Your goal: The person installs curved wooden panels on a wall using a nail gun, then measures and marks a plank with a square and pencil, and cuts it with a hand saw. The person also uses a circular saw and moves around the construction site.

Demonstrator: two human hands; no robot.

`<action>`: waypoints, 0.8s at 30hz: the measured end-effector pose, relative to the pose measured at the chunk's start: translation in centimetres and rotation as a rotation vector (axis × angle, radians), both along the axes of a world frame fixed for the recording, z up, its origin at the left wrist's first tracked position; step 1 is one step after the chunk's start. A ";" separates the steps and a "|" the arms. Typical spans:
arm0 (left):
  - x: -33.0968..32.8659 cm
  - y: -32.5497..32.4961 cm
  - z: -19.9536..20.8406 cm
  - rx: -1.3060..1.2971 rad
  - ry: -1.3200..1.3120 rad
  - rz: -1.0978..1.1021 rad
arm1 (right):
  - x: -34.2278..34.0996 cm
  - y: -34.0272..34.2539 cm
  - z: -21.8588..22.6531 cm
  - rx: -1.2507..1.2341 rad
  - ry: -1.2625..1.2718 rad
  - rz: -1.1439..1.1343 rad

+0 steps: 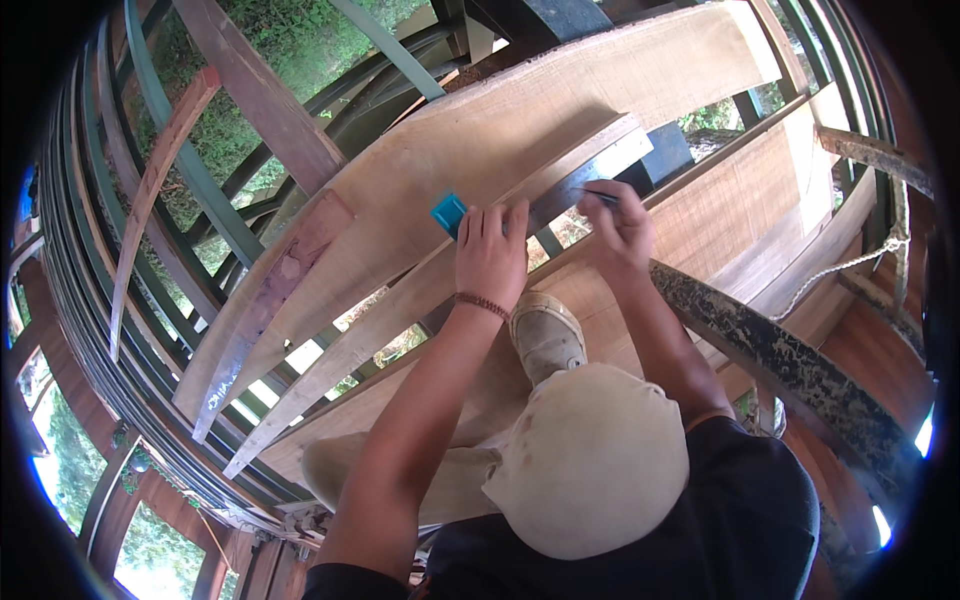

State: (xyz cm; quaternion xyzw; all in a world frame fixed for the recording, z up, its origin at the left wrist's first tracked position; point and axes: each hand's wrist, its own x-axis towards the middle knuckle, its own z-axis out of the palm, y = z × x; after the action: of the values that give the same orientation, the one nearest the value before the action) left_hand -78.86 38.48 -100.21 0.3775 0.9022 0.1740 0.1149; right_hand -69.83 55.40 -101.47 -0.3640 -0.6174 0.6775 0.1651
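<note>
Planks span the middle of the frame: one wide pale plank (pixel 480 135) from lower left to upper right, one broad board (pixel 745 235) at right of centre, and one narrow board (pixel 420 288) running between these two. One reddish timber (pixel 285 265) lies over the wide plank's left part. One person (pixel 720 510) in a black shirt fills the lower centre, with one beige cap (pixel 595 460) hiding part of the legs. One dark, mottled bar (pixel 780 355) slants across the right side. One shoe (pixel 548 340) shows at the centre, just above the cap. Two hands work above it. At the centre, the left grip (pixel 492 245) is spread over the narrow board; I cannot tell whether it clasps it. Right of centre, the right grip (pixel 618 225) is closed around one thin dark tool, beside the narrow board's upper end. One teal piece (pixel 449 213) sits left of the left fingers. One beaded bracelet (pixel 482 305) circles the left wrist. The smallest is that dark tool (pixel 600 193), its tip pointing left.
</note>
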 end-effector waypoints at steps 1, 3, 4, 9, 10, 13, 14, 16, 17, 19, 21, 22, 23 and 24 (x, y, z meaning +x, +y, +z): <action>-0.2 0.6 0.5 -0.092 -0.051 0.019 | 1.8 -0.4 -0.2 -0.024 -0.016 0.006; -1.0 1.6 1.3 -0.144 -0.130 0.077 | 4.4 -1.1 0.1 -0.056 -0.028 0.020; -1.2 1.6 1.8 -0.112 -0.171 0.110 | 5.7 -2.2 -0.2 -0.110 -0.096 0.050; -2.0 0.7 2.5 0.085 -0.665 0.478 | 5.1 -6.4 2.2 -0.401 -0.146 0.285; -1.8 0.4 1.4 0.212 -0.749 0.549 | 4.0 -7.1 2.6 -0.482 -0.094 0.248; -2.2 0.1 1.3 0.183 -0.841 0.563 | 4.0 -7.7 0.3 -0.583 -0.189 0.256; -2.7 0.1 1.9 0.042 -0.847 0.544 | 4.3 -7.5 -0.3 -0.578 -0.203 0.245; -2.9 0.0 3.1 -0.060 -0.703 0.507 | 4.3 -7.0 -0.2 -0.571 -0.241 0.219; -2.6 -0.3 3.4 -0.020 -0.552 0.488 | 4.3 -6.6 -0.1 -0.553 -0.259 0.219; -1.9 -1.2 3.8 0.004 -0.384 0.310 | 3.7 -5.4 0.8 -0.514 -0.294 0.231; -1.6 -2.4 3.7 -0.033 -0.347 -0.019 | 3.6 -5.6 -0.2 -0.531 -0.290 0.221; -1.2 -2.4 3.5 -0.102 -0.307 -0.024 | 3.5 -5.6 -0.5 -0.539 -0.287 0.214; -0.7 -2.2 3.3 -0.171 -0.267 -0.029 | 3.5 -5.5 -0.8 -0.554 -0.280 0.203; -0.3 -2.1 2.9 -0.240 -0.228 -0.034 | 2.9 -5.5 -0.3 -0.569 -0.274 0.191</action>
State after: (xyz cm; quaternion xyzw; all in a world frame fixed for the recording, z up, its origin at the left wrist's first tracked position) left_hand -79.16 36.37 -97.30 0.3543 0.8910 0.1048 0.2638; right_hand -66.97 49.89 -101.81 -0.4236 -0.4513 0.7801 -0.0919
